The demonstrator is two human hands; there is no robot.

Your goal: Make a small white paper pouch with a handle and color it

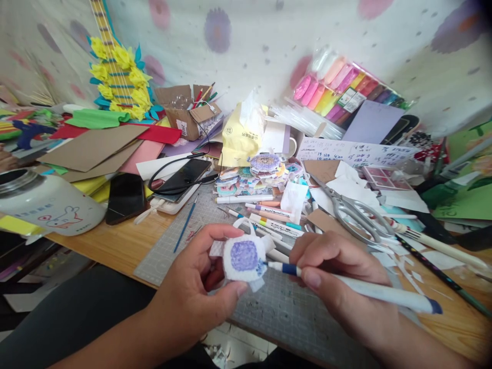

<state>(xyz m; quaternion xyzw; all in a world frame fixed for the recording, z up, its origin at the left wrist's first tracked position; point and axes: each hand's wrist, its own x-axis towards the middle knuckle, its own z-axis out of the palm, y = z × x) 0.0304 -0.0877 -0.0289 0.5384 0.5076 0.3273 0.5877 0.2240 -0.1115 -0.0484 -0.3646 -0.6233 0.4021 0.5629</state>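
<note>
Between the fingers and thumb of my left hand (192, 287) is a small white padded paper piece (230, 261) with a purple rounded square coloured on its face. Paper tabs stick out at its sides, and a white loop rises from its top. My right hand (338, 271) is closed around a white marker (378, 292) with a dark blue collar and end. The marker's tip touches the lower right of the white face, where small blue marks show. Both hands are above a grey cutting mat (269, 307).
Several capped markers (277, 220) lie beyond the hands, beside a stack of coloured cut-outs (249, 179). Large scissors (349, 210) rest among paper scraps at right. Phones (125, 197), a thin blue brush (186, 223) and a white bottle (49, 202) are at left.
</note>
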